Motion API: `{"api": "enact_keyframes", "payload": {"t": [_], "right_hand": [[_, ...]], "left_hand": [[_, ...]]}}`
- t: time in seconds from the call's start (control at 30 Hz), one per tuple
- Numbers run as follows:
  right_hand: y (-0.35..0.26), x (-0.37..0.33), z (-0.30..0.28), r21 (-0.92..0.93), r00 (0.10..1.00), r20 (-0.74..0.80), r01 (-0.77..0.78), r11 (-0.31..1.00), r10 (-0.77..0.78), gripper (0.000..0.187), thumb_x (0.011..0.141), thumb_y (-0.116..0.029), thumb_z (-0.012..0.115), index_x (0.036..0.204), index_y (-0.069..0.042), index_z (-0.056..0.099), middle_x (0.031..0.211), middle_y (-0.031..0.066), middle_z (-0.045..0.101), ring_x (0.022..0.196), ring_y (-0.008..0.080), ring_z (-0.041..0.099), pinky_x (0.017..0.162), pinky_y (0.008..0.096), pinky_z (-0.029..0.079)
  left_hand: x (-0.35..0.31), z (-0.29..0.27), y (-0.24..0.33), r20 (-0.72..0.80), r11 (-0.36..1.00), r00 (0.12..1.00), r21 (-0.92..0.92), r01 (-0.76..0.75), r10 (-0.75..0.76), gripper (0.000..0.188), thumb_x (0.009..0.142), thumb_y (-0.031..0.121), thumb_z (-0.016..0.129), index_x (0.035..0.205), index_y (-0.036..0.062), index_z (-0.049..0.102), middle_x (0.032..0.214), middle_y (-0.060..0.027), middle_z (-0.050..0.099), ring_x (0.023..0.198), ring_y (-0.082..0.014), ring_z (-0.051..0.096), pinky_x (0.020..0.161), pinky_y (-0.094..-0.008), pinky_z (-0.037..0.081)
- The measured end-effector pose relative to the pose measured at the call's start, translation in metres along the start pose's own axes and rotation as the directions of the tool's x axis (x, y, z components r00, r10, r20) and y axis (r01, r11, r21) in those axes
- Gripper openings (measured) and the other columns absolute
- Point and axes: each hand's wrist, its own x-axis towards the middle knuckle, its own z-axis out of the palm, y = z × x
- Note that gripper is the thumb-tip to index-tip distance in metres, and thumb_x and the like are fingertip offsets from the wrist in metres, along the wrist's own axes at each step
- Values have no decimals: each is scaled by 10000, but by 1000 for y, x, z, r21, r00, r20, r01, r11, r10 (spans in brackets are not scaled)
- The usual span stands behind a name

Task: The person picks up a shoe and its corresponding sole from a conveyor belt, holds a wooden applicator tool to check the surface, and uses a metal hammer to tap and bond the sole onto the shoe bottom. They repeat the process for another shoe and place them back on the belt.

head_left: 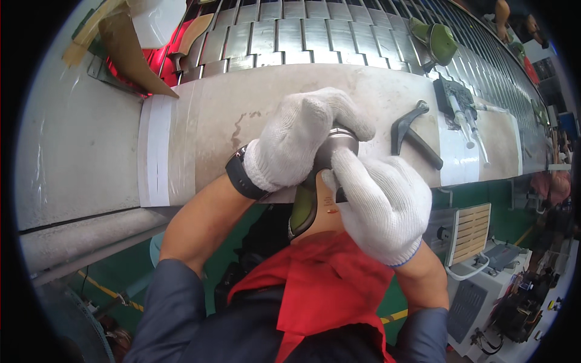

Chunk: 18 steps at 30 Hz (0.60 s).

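Over the near edge of the bench, both my gloved hands grip a shoe (pixel 307 209) with a green upper and a tan underside. Its rounded, dark grey shiny end (pixel 334 144) points away from me, between my hands. My left hand (pixel 302 136), in a white knit glove, closes over the far end of that grey part. Nearer to me on the right, my right hand (pixel 387 202), gloved alike, presses its fingers against the shoe's side. My fingers hide part of the shoe.
A dark hammer (pixel 417 136) lies right of my hands. Beyond it sits a black holder (pixel 451 100) with syringe-like tubes (pixel 469 124). A slatted metal conveyor (pixel 290 36) runs behind the bench, carrying another green shoe (pixel 442 45). Brown curved pieces (pixel 130 51) stand at the far left.
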Motion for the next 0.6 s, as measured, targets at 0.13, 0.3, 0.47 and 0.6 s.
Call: {"api": "enact_keyframes", "payload": {"t": [0.13, 0.3, 0.47, 0.6], "right_hand": [[19, 19, 13, -138, 991, -123, 39, 990, -56, 501, 699, -67, 752, 1195, 5, 739, 842, 45, 640, 685, 216, 637, 575, 346, 502], [28, 2, 38, 677, 719, 75, -545, 494, 691, 249, 932, -104, 808, 1140, 16, 741, 883, 97, 757, 754, 109, 717, 696, 299, 586], [21, -28, 20, 608, 503, 296, -755, 246, 812, 202, 992, -169, 742, 1072, 15, 758, 879, 123, 775, 742, 118, 725, 678, 291, 574], [19, 6, -6, 565, 655, 222, -690, 452, 722, 293, 1055, -260, 682, 1122, 19, 741, 878, 88, 737, 721, 121, 688, 671, 269, 556]], "left_hand": [[17, -16, 5, 38, 993, 998, -101, 59, -56, 728, 1097, 608, 428, 1061, -43, 753, 1015, -134, 729, 935, -197, 680, 885, -345, 539], [34, -35, -4, 6, 928, 937, -137, 347, -350, 311, 1007, 223, 628, 1049, -56, 759, 1022, -123, 764, 949, -186, 704, 882, -323, 551], [31, -45, -21, -122, 962, 957, -107, 249, -262, 380, 1029, 240, 559, 1039, -88, 752, 1015, -201, 759, 958, -260, 731, 923, -374, 568], [43, -25, -9, -49, 972, 972, -68, 224, -228, 325, 1038, 227, 610, 1080, -63, 752, 1015, -129, 765, 899, -187, 711, 840, -317, 567]]}}
